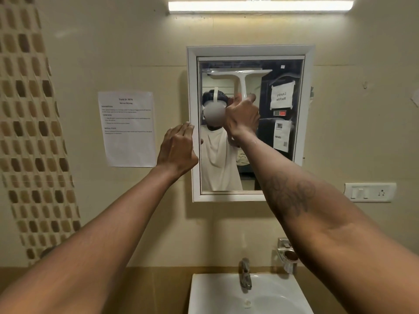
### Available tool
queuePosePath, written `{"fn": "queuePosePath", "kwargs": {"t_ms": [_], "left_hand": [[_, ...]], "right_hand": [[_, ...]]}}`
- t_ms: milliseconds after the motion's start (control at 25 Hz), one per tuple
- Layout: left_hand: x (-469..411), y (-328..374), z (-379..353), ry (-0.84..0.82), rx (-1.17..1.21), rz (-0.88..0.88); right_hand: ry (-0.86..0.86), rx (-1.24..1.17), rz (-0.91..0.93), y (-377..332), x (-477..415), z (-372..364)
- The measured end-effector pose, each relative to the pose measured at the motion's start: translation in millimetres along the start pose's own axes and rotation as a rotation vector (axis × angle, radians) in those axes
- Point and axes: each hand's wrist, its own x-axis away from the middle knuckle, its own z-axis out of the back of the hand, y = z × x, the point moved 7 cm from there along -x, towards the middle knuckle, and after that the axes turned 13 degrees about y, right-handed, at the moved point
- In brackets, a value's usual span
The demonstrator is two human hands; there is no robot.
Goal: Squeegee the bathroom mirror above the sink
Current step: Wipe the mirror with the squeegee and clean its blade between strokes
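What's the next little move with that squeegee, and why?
Probably draw the squeegee straight down: its blade sits near the top of the mirror, the right hand grips its handle, and the left hand rests on the frame.

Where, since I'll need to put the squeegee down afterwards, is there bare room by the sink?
Free: the brown surface left of the sink, and its rim left of the tap. Crowded: right of the tap, below the wall holder and right forearm.

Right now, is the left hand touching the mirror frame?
Touching. Head view: the left hand lays straight fingers on the left side of the mirror frame, no gap.
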Motion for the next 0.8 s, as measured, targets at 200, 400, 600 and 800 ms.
{"fn": "queuePosePath", "kwargs": {"t_ms": [200, 400, 600, 800], "left_hand": [[-6, -1, -9, -0.002, 0.018, -0.006], [-7, 12, -13, 0.032, 0.077, -0.024], [-3, 19, -23, -0.019, 0.078, -0.007], [8, 22, -29, -0.047, 0.073, -0.011]], "right_hand": [[-0.046, 0.048, -0.051, 27, 19, -11], [-0.054, 0.055, -0.049, 53, 48, -11], [-0.079, 0.100, -0.056, 80, 77, -7], [-0.130, 0.115, -0.108, 112, 115, 0]]}}
